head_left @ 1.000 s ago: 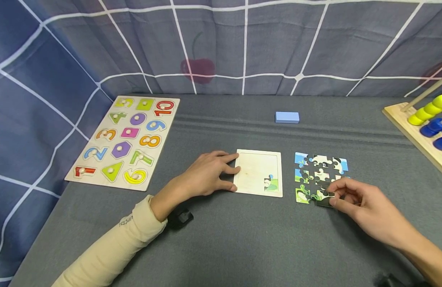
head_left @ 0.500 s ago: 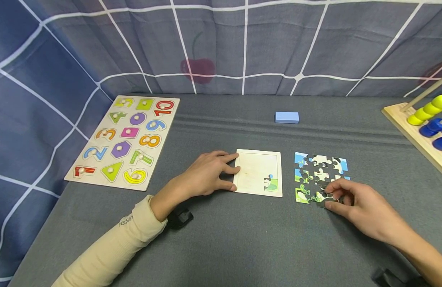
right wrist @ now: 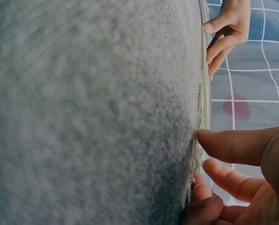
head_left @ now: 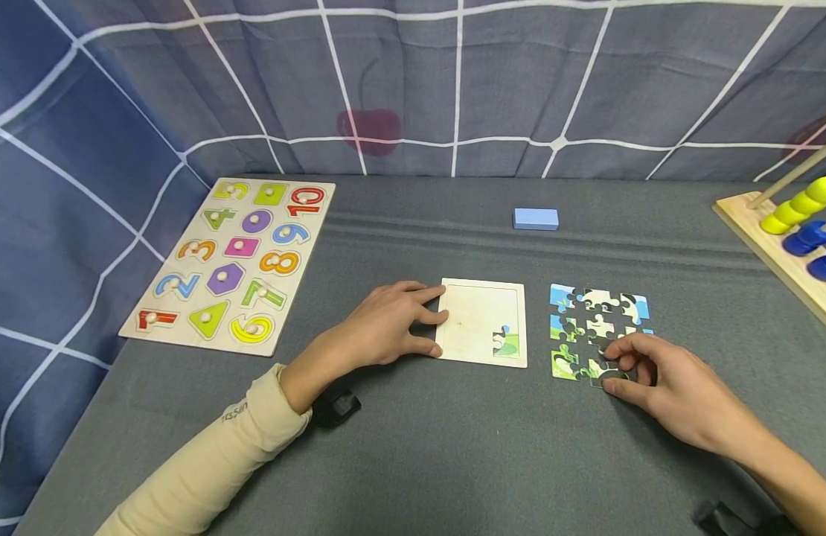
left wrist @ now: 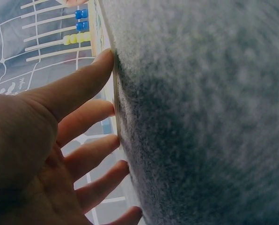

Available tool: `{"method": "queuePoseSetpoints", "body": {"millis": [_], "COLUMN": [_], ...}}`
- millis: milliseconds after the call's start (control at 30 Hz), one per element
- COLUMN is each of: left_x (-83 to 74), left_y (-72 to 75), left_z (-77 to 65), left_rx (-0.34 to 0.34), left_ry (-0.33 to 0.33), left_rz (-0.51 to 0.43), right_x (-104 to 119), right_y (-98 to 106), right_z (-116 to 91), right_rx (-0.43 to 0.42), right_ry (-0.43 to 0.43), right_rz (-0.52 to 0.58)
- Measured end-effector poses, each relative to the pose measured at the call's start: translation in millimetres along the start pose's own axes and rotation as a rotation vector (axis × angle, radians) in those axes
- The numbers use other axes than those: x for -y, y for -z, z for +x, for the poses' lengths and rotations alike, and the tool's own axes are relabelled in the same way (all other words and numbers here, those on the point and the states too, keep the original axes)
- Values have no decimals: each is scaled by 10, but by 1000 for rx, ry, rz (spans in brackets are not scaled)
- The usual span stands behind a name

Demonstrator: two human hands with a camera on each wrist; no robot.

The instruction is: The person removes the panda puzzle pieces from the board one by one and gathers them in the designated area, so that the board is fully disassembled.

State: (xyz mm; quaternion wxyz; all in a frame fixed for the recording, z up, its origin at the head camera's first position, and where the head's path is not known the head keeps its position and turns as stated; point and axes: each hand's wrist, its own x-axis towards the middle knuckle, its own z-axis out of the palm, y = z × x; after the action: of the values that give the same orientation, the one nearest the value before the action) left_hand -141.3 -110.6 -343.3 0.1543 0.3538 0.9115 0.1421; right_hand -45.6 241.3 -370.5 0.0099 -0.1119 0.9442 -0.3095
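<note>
My left hand (head_left: pixel 394 324) lies with spread fingers on the grey cloth, its fingertips touching the left edge of a pale wooden puzzle board (head_left: pixel 469 316). One jigsaw piece (head_left: pixel 509 344) with green and blue print sits in the board's lower right corner. Right of the board, several panda jigsaw pieces (head_left: pixel 565 362) lie in loose rows. Over their lower right part, my right hand (head_left: pixel 674 391) pinches a puzzle piece (head_left: pixel 602 370) in the bottom row between thumb and fingers, partly covering it. In the right wrist view, the thumb (right wrist: pixel 233 146) meets a thin piece edge.
A number-and-shape peg board (head_left: pixel 228 268) lies at the left. Behind the puzzle is a blue block (head_left: pixel 536 219). A wooden bead abacus (head_left: pixel 754 231) stands at the right edge. A checked curtain (head_left: pixel 420 82) hangs along the back and left.
My right hand has shifted slightly left over the bottom-row puzzle piece, which appears to lie flatter. The left hand and the board have stayed put.
</note>
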Motion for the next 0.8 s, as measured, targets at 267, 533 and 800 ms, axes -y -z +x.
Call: {"method": "queuePoseSetpoints", "body": {"millis": [267,533,800], "left_x": [2,2,2], "left_y": [10,12,4], "left_z": [-1,9,10], "left_rx": [7,3,9], "left_ry": [2,5,10], "left_rz": [14,11,12], "right_x": [-3,37,203], "right_y": [2,10,-46], "right_z": [2,-1,60], "right_rx": [-7,-22,9], "right_ry": [43,53,144], "right_rz": [12,41,140]}}
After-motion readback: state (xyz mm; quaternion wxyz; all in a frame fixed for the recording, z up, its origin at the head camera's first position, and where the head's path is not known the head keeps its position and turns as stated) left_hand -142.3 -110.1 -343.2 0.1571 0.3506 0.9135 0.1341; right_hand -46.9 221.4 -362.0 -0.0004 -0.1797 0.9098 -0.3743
